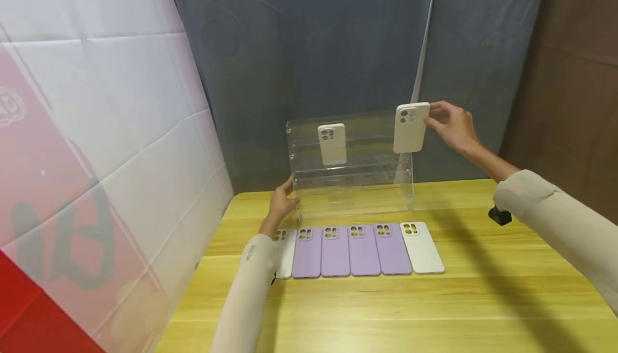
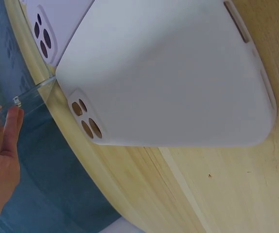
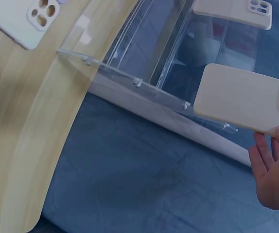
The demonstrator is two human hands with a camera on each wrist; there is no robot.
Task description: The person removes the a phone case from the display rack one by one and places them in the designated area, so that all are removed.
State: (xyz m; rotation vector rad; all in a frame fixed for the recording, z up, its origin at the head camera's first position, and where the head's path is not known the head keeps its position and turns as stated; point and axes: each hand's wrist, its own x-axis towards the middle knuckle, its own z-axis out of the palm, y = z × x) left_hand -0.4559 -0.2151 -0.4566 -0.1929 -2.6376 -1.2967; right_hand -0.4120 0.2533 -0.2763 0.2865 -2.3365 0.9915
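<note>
My right hand (image 1: 455, 126) pinches a cream phone case (image 1: 410, 130) by its right edge, with its camera cutouts at the top. It is held at the right end of a clear acrylic tiered stand (image 1: 352, 203), level with the upper tiers. Another cream phone case (image 1: 333, 146) stands on an upper tier, left of the middle. At the stand's left side, my left hand (image 1: 281, 201) grips the side panel between thumb and fingers. In the left wrist view, the fingers (image 2: 10, 128) lie against that clear panel.
In front of the stand lies a row of several purple phone cases (image 1: 335, 254), with a white case (image 1: 422, 248) at the right end and another white case (image 2: 178, 73) at the left. A small black object (image 1: 499, 215) is by the right sleeve. Grey curtain (image 1: 309, 47) hangs behind.
</note>
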